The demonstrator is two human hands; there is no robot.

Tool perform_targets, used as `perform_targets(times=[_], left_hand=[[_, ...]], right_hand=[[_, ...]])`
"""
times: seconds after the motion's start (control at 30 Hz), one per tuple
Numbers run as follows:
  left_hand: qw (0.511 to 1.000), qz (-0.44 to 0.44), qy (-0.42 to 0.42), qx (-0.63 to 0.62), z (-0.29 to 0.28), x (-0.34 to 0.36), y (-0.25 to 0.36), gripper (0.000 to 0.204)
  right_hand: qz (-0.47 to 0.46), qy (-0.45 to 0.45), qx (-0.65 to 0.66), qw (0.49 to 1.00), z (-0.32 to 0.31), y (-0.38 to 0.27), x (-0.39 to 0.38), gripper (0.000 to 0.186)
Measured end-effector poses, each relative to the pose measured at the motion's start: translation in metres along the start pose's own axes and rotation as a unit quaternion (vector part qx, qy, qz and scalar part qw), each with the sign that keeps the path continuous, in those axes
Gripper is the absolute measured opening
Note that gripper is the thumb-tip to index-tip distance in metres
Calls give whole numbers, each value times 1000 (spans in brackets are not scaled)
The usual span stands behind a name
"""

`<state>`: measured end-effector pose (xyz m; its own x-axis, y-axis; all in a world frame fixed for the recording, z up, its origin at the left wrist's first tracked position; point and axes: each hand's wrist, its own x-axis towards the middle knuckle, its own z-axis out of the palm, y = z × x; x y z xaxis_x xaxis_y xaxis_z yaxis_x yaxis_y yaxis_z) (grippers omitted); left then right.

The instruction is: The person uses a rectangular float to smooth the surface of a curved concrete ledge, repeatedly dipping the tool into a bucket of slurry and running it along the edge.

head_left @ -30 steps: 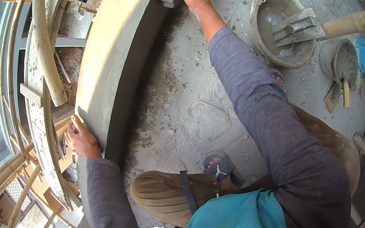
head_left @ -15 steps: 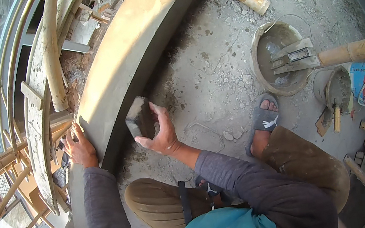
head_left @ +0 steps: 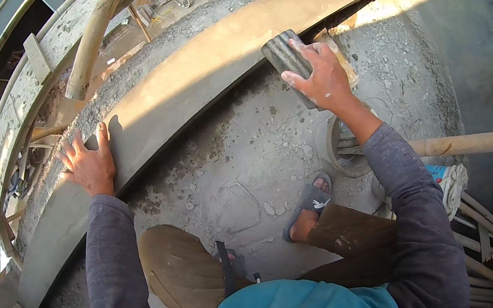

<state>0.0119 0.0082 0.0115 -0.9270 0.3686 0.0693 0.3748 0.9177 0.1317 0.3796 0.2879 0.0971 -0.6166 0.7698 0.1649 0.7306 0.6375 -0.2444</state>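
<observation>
Grey cement, smooth-faced and curved, forms the ledge (head_left: 210, 61) running from the lower left to the upper right; sunlight falls on its outer side and shadow on its inner side. The person's left hand (head_left: 92, 167) lies palm down on the left part of this ledge, fingers fanned apart and thumb held wide, with nothing in its grasp. The right hand (head_left: 326, 77) is partly closed around a dark grey ribbed block (head_left: 282, 55), the thumb at the near side and the fingers curled over the upper part. The block is tilted and overlaps the ledge's inner edge in view; whether the two touch cannot be told. Beneath the right forearm, a round bucket (head_left: 325, 150) stands on the dusty floor (head_left: 243, 135), partly hidden. A bamboo pole (head_left: 475, 143) extends rightward from behind that forearm. A sandalled foot (head_left: 309, 209) is planted near the bucket.
</observation>
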Motion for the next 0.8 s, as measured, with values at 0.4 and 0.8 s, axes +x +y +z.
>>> perform_targets(times=[0.4,0.8], left_hand=[[1000,9,-5,8,-4,-1,0,84],[1000,2,-6,28,6,2,-7,82]], right_hand=[[125,-22,-156,980,19,19,90,63],[-49,-57,-27,997,29,-33,21,61]])
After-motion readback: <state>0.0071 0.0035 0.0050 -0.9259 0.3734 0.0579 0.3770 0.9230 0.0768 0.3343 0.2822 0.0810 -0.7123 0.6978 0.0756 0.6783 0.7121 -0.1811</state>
